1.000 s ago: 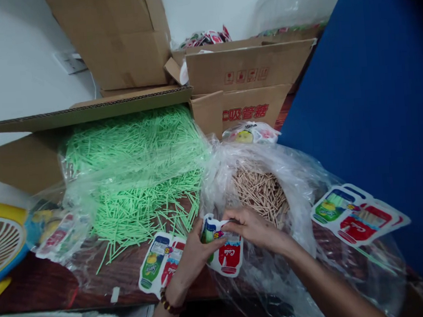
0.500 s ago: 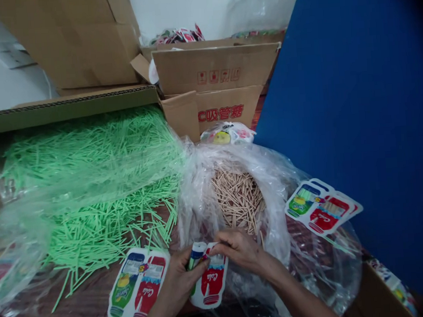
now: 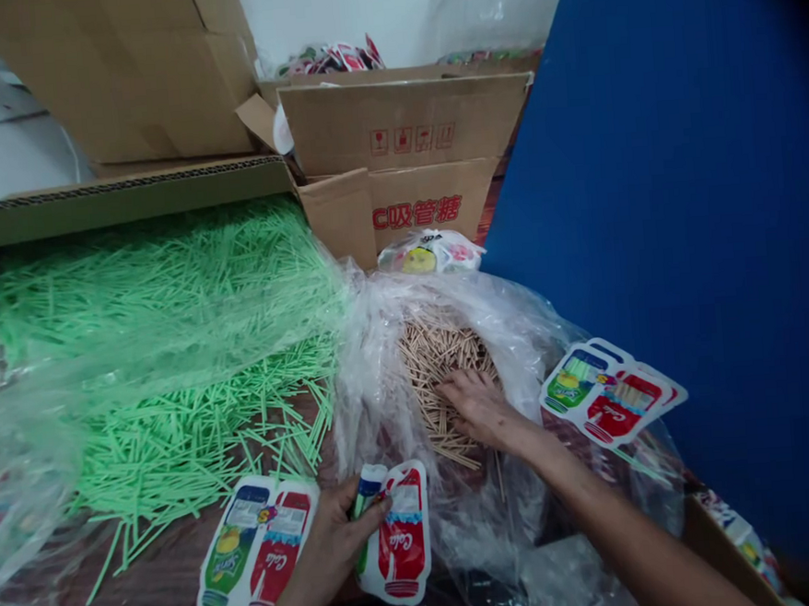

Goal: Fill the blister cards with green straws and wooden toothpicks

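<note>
Firmly, left hand (image 3: pixel 330 546) grips a glossy bottle-shaped pouch (image 3: pixel 403 548).

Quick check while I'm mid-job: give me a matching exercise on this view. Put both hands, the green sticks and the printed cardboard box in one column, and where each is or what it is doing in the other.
Column 1
1. left hand
2. right hand
3. pile of thin green sticks
4. brown cardboard box with red print

Column 2
A. resting on the thin tan sticks inside the clear plastic bag
B. at the back, behind the bag
C. grip on a red and green bottle-shaped printed pouch
D. spread across the left of the dark wooden table

Pairs: 1-C, 2-A, 3-D, 4-B
</note>
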A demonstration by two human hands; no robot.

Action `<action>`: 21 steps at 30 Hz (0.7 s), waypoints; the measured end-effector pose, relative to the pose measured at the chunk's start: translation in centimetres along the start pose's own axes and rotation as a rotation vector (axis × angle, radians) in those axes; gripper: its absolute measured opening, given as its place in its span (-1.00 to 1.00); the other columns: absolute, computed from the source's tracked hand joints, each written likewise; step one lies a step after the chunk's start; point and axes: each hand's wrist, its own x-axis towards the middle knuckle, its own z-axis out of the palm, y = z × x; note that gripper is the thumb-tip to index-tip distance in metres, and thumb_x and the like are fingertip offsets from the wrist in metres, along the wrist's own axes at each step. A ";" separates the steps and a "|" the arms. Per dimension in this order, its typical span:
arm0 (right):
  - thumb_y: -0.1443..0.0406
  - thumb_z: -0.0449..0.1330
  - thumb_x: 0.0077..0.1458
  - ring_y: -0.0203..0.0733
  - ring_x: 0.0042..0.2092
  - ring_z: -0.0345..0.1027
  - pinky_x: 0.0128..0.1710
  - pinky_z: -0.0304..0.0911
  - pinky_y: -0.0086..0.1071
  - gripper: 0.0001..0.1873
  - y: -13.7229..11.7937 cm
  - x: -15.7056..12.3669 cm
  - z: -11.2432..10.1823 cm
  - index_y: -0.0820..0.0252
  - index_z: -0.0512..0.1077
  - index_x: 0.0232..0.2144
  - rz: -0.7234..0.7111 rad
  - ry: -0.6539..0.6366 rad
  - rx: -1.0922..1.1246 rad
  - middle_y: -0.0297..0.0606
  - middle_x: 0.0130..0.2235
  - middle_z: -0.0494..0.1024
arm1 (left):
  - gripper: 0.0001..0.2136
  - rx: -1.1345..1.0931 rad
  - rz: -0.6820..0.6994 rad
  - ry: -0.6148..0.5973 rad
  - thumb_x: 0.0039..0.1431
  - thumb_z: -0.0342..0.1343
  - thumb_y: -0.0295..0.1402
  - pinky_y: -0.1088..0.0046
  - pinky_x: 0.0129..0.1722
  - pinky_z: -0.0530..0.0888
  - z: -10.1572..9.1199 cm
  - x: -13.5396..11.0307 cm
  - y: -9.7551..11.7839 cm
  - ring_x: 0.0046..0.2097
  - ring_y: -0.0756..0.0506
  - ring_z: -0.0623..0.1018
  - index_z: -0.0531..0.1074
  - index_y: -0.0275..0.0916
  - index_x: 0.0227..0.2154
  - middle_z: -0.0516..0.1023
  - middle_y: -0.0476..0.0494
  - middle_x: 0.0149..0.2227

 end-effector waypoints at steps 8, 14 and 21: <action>0.37 0.06 0.12 0.00 -0.07 0.18 -0.03 0.03 -0.14 -0.86 -0.6 1.9 2.3 0.25 0.41 -0.28 -0.069 0.038 -0.170 -0.09 -0.15 0.39 | -0.79 -0.085 -0.073 0.054 0.01 0.25 -0.23 0.54 -0.45 0.36 -0.4 -0.2 -0.1 -0.47 -0.02 0.41 0.50 -0.30 -0.43 0.51 0.00 -0.50; 0.41 -0.01 0.18 -0.06 -0.11 0.23 -0.03 0.02 -0.14 -0.83 1.7 0.9 2.9 0.21 0.37 -0.34 -0.015 0.092 0.049 -0.13 -0.21 0.44 | -0.78 -0.125 -0.083 0.068 -0.01 0.26 -0.23 0.51 -0.42 0.39 -0.5 0.0 -0.3 -0.45 -0.04 0.45 0.51 -0.31 -0.41 0.55 -0.04 -0.48; 0.24 0.00 0.19 -0.17 -0.31 0.31 -0.11 0.15 -0.22 -0.82 2.9 0.4 3.2 0.15 0.31 -0.42 0.160 0.272 0.593 -0.32 -0.41 0.44 | -0.77 -0.168 -0.109 0.061 -0.04 0.28 -0.22 0.53 -0.44 0.40 0.1 -0.3 0.3 -0.47 -0.03 0.46 0.51 -0.30 -0.42 0.56 -0.02 -0.50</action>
